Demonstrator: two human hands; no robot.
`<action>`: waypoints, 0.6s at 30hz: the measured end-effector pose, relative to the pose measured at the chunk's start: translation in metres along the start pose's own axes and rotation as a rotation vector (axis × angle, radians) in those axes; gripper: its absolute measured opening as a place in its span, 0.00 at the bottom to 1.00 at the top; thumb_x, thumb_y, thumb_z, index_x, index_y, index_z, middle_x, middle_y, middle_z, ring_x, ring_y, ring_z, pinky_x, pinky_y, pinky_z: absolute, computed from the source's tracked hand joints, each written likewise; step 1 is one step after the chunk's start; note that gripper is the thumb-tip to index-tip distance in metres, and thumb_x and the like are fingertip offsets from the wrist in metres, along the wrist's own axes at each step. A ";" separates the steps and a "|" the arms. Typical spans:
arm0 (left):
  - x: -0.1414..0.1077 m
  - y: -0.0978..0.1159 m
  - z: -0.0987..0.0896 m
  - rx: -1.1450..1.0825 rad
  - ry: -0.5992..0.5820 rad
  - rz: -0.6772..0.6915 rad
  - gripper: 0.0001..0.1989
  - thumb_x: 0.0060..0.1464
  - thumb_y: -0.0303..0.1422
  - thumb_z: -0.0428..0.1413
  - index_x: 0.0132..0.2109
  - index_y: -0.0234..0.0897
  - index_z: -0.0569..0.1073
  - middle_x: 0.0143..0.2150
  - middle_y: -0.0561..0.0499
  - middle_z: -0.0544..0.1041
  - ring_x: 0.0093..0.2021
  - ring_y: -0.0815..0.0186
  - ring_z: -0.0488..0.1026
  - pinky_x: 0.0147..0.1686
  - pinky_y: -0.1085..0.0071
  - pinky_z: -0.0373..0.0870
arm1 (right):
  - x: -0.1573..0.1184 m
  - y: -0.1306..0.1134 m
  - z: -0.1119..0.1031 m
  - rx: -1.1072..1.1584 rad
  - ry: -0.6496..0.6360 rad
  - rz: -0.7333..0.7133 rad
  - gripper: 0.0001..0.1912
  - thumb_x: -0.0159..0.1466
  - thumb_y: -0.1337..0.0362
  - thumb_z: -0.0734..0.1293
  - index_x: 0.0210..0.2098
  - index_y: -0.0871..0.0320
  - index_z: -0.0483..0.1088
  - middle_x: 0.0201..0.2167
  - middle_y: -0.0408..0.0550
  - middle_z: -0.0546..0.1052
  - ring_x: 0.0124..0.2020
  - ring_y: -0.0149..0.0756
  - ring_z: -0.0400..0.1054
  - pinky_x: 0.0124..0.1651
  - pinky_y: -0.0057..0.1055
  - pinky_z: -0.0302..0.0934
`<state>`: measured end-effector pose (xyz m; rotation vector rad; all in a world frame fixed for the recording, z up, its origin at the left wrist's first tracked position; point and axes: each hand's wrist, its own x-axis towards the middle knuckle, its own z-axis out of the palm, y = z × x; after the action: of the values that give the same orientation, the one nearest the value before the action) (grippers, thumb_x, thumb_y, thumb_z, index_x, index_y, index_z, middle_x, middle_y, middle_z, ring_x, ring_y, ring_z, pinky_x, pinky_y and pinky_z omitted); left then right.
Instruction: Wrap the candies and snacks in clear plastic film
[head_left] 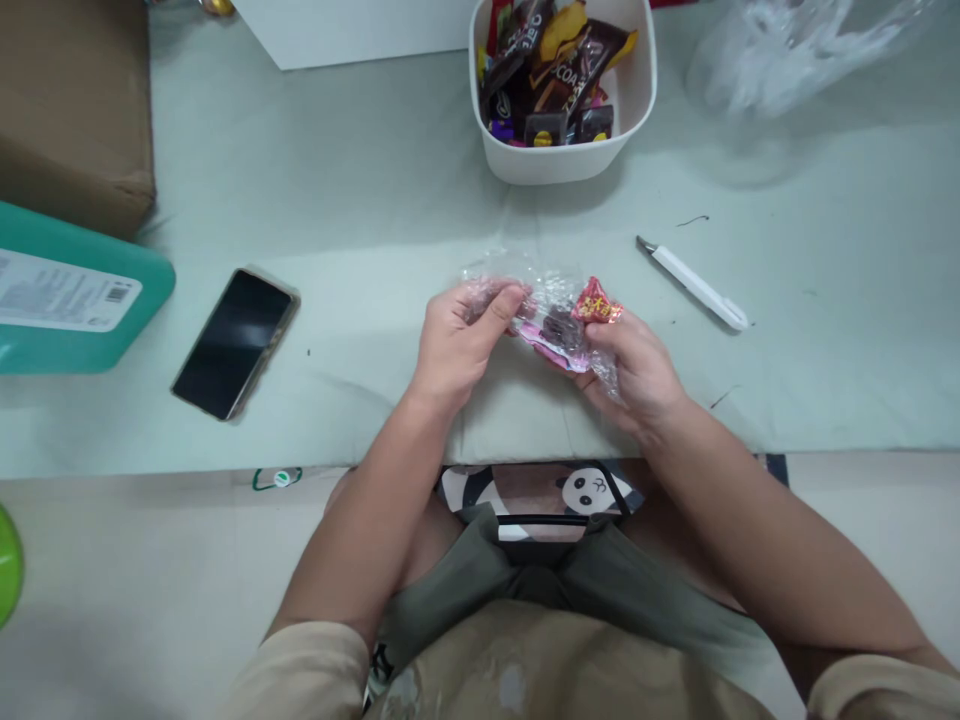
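Note:
Between my two hands is a clear plastic bag [555, 285] with a few small wrapped sweets in or against it. My left hand [469, 330] pinches the bag's left part between thumb and fingers. My right hand [637, 365] grips the other side, its thumb by a red and gold wrapped candy [596, 302]. A dark piece [561, 325] and a pink wrapper [553, 348] show in the middle. Whether the red candy lies inside the bag or on top of it, I cannot tell. Both hands are just above the front of the table.
A white tub [570, 165] of wrapped sweets stands at the back. Right of my hands lies a white utility knife [697, 287]. Crumpled clear plastic [780, 60] sits at the back right. A phone [235, 343], a teal container [142, 270] and a brown box [75, 110] are on the left.

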<state>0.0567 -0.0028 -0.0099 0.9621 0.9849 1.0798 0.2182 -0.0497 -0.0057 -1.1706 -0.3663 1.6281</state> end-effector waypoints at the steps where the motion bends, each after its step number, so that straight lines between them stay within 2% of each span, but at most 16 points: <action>1: 0.000 -0.001 0.000 0.019 0.036 0.028 0.20 0.45 0.51 0.71 0.32 0.38 0.82 0.29 0.53 0.80 0.31 0.72 0.76 0.32 0.75 0.72 | 0.000 -0.001 0.000 -0.011 0.000 0.019 0.20 0.46 0.63 0.75 0.39 0.57 0.72 0.32 0.44 0.78 0.33 0.37 0.73 0.33 0.33 0.70; 5: 0.002 -0.004 -0.001 0.047 0.090 0.097 0.18 0.47 0.50 0.70 0.31 0.39 0.81 0.28 0.53 0.79 0.30 0.71 0.75 0.33 0.73 0.71 | 0.000 -0.001 -0.001 -0.055 -0.059 0.045 0.20 0.48 0.61 0.75 0.39 0.57 0.72 0.33 0.45 0.78 0.32 0.36 0.72 0.30 0.32 0.68; 8: 0.001 -0.003 0.000 0.007 0.157 0.087 0.19 0.47 0.50 0.71 0.32 0.39 0.79 0.29 0.54 0.78 0.31 0.71 0.75 0.36 0.73 0.72 | 0.001 0.002 -0.004 -0.113 -0.089 -0.040 0.18 0.52 0.59 0.73 0.40 0.56 0.69 0.34 0.46 0.76 0.32 0.35 0.71 0.32 0.33 0.68; 10: -0.002 -0.001 0.004 -0.073 0.180 -0.011 0.20 0.48 0.50 0.70 0.35 0.40 0.78 0.34 0.53 0.80 0.36 0.69 0.77 0.40 0.72 0.73 | 0.002 0.005 -0.007 -0.222 -0.022 -0.223 0.15 0.55 0.59 0.72 0.39 0.54 0.66 0.33 0.44 0.73 0.31 0.33 0.69 0.33 0.32 0.68; 11: -0.004 -0.001 0.006 -0.125 0.155 -0.097 0.20 0.49 0.51 0.69 0.38 0.40 0.78 0.38 0.52 0.81 0.39 0.68 0.78 0.43 0.71 0.74 | 0.003 0.007 -0.008 -0.318 0.033 -0.354 0.14 0.57 0.60 0.72 0.38 0.54 0.64 0.33 0.43 0.71 0.31 0.32 0.68 0.34 0.32 0.67; 14: -0.015 -0.001 0.017 -0.271 -0.067 -0.363 0.24 0.51 0.53 0.67 0.46 0.40 0.78 0.48 0.47 0.82 0.49 0.62 0.80 0.50 0.66 0.75 | 0.002 0.010 -0.012 -0.720 0.155 -0.803 0.11 0.59 0.65 0.71 0.36 0.53 0.64 0.36 0.45 0.68 0.37 0.34 0.67 0.40 0.35 0.68; 16: -0.020 -0.001 0.023 -0.326 -0.178 -0.395 0.27 0.50 0.53 0.68 0.50 0.40 0.78 0.49 0.47 0.82 0.51 0.60 0.80 0.52 0.66 0.75 | 0.000 0.011 -0.012 -0.956 0.139 -1.046 0.09 0.60 0.67 0.70 0.38 0.52 0.66 0.41 0.48 0.67 0.44 0.39 0.68 0.48 0.41 0.70; 18: -0.021 -0.001 0.026 -0.363 -0.184 -0.333 0.26 0.48 0.50 0.70 0.50 0.40 0.78 0.48 0.48 0.83 0.51 0.60 0.80 0.52 0.67 0.74 | -0.002 0.011 -0.012 -1.084 0.053 -1.175 0.10 0.60 0.68 0.69 0.40 0.51 0.69 0.44 0.50 0.67 0.49 0.43 0.69 0.54 0.47 0.69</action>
<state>0.0783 -0.0265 -0.0008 0.5647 0.7326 0.8349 0.2219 -0.0598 -0.0180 -1.2906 -1.6584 0.2718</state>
